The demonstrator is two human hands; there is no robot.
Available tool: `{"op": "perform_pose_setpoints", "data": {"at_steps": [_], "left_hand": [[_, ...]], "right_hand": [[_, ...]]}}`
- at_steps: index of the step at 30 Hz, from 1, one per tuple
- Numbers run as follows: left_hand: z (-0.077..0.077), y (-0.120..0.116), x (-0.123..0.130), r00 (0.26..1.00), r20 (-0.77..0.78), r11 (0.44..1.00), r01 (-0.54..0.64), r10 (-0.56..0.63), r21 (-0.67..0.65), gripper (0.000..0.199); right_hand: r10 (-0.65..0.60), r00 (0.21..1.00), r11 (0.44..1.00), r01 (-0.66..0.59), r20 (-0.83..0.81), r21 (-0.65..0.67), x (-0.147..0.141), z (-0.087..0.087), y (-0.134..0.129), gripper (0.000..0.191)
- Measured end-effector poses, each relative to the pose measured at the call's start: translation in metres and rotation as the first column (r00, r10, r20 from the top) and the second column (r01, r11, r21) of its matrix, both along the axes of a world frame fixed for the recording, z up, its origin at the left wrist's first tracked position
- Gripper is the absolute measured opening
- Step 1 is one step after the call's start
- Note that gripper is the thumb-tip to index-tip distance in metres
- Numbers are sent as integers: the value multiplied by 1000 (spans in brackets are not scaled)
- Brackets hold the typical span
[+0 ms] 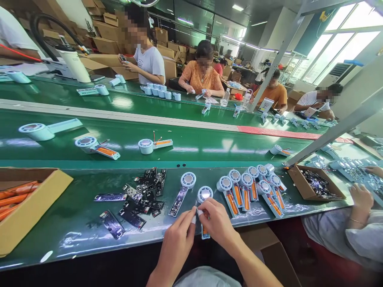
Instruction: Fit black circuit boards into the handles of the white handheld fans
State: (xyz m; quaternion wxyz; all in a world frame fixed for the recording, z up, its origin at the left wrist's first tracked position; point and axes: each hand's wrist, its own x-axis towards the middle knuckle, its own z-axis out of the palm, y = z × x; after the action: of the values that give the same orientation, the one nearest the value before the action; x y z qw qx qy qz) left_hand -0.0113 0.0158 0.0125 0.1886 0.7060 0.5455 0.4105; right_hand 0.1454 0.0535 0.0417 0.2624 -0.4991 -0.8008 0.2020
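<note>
Both hands meet at the front edge of the green bench, over a light-blue fan unit [205, 193] whose round head shows beyond the fingers. My left hand [181, 231] is closed, its fingertips pinched on something too small to make out. My right hand [217, 219] is closed too, thumb and fingers pinched close to the left fingertips; what they hold is hidden. The unit's handle, with an orange part inside, shows partly below my right hand. Left of it lies another fan unit [188, 180] with a circuit board on its handle. Loose black circuit boards [146, 199] are piled further left.
Several fan units [247, 180] stand grouped at the right, beside a cardboard box [317, 195] of boards. A box [38, 207] with orange parts is at the left edge. More fan units [145, 146] sit on the belt. A co-worker's hand [361, 197] is at the far right.
</note>
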Motion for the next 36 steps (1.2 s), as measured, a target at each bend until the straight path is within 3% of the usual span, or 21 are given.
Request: {"op": "perform_pose_setpoints", "data": {"at_steps": [4,11,17,21,28,30,32,36], "left_hand": [[2,4,-4,996,84,999,24,-21,-44,33],[-3,-3,3,999,32,998,-12,10,57,36],[3,5,-8,986,132,992,107,-98,-68,33],[6,13,-17,963,204,972,203,-176,-122,34],[9,17,-13,951,230,958,244,-206,-150,37],[13,13,-8,947,262,953,240,-188,-183,36],[16,6,-4,927,333,936,261,-175,-235,39],[12,-2,4,831,556,875,278,-13,-396,52]], "right_hand": [[-29,992,992,14,-120,-126,2,3,3,23],[-82,985,993,68,150,96,-9,-3,-9,19],[39,985,987,-65,-171,-150,8,5,6,22],[129,949,964,-188,-286,-188,17,9,13,22],[33,951,971,-104,-308,-216,15,5,11,19],[-19,947,946,-87,-321,-312,18,5,9,18],[-95,914,883,-105,-394,-457,22,6,7,19],[-299,753,728,-218,-586,-651,29,4,7,31]]}}
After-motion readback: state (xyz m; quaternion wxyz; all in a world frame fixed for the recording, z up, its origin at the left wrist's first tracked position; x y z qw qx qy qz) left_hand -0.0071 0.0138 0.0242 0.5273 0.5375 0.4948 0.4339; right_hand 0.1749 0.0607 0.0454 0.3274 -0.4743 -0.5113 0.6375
